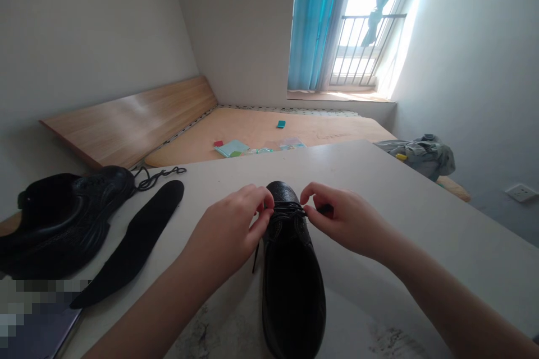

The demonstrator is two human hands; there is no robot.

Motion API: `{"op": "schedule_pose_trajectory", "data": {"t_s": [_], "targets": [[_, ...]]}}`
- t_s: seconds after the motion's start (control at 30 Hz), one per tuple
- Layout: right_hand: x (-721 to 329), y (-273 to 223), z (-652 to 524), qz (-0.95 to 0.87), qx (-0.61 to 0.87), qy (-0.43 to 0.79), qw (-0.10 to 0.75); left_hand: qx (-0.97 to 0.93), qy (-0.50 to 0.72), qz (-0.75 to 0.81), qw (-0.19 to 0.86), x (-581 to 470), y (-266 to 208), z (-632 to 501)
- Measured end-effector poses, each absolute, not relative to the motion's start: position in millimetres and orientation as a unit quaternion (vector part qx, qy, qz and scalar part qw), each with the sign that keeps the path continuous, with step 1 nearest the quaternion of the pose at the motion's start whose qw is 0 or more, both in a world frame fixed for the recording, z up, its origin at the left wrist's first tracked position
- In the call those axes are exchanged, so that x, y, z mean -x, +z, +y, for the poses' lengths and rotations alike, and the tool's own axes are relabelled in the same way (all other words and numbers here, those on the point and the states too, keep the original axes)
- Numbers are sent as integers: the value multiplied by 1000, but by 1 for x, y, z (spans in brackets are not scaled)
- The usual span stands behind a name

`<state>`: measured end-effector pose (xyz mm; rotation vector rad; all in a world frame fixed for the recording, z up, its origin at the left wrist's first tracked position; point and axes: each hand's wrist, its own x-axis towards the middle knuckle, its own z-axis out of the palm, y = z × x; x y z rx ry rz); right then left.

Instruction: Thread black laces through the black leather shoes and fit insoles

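Observation:
A black leather shoe [295, 297] stands on the white table, toe pointing away from me, its opening facing up. Black shoelace [287, 210] crosses over its front in several rows. My left hand [240, 221] pinches at the lace on the shoe's left side, thumb and forefinger together. On the opposite side, my right hand [343, 216] is closed at the right end of the lacing, and a dark bit of lace shows by its curled fingers. One lace end hangs down along the shoe's left side. The exact grip points are small and partly hidden.
A second black shoe [63, 219] lies at the left, its loose lace beyond it. Beside it is a black insole [135, 241]. A flat dark device-like object [42, 331], partly pixelated, sits lower left. Behind the white table [421, 207] is a bed [252, 120] with small packets.

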<state>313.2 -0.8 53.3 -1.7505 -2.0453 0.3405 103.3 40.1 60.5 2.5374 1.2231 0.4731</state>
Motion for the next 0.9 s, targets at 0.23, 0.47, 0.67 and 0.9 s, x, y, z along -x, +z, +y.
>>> {"op": "schedule_pose_trajectory", "data": {"t_s": [0.23,0.47,0.67,0.9], "targets": [[-316,57,-4,-739,604,212,209,-888,175,394,162,-103,61,42],[-311,57,-3,-765,598,147,186,-903,175,368,135,-107,59,41],[-312,50,0,-800,567,74,181,-906,150,392,53,-112,56,37],[-313,47,1,-814,545,34,197,-892,149,417,89,-108,59,38]]}}
